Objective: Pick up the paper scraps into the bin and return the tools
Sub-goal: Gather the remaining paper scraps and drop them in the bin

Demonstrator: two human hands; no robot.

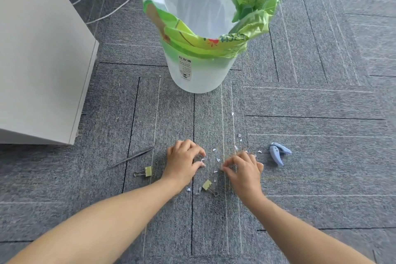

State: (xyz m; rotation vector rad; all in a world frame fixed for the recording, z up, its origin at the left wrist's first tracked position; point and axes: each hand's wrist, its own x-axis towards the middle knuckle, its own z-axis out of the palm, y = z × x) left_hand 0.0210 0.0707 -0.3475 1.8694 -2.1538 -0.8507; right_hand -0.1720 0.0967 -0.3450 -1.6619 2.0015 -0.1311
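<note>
In the head view, the job looks barely started. Most of the paper scraps (218, 159) lie strewn on the carpet (321, 103), between the two hands and trailing away toward the bin (201, 79). A few more lie nearer the person, beside a binder clip (207, 185).

The left hand (184, 162) is curled, with thumb and forefinger either side of one scrap. The right hand (244, 167) has its fingertips bunched on the carpet. I cannot tell whether either hand has actually got hold of any paper (the bits are tiny).

None of the tools has been returned. A second binder clip (147, 171) and a thin metal rod (132, 157) lie left of the left hand, out from the white cabinet (38, 49) corner. A blue hole punch (279, 153) lies right of the right hand.

The bin stands farther off, lined with a clear bag over a green printed one. No scraps can be made out inside it.

The bin's label (184, 68) reads 垃圾桶 at the top, with the smaller print illegible. The green bag's lettering is too crumpled to read.
</note>
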